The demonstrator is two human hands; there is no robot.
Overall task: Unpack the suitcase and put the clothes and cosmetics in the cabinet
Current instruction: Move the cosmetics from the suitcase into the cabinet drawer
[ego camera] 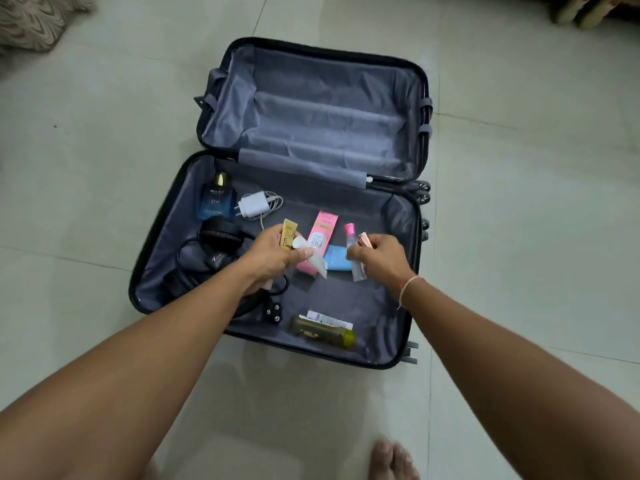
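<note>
Now both hands gather cosmetics from the open grey-lined suitcase on the floor: left hand clutches yellow and white tubes, right hand pinches a rose-gold lipstick. Next, likely the pink box.

The floor is laid in large pale greenish-white tiles with thin grout lines, glossy enough to carry soft reflections of even light. At its far left corner lies a beige patterned rug. At its far right corner stands something tan and dark, too cropped to identify.
</note>
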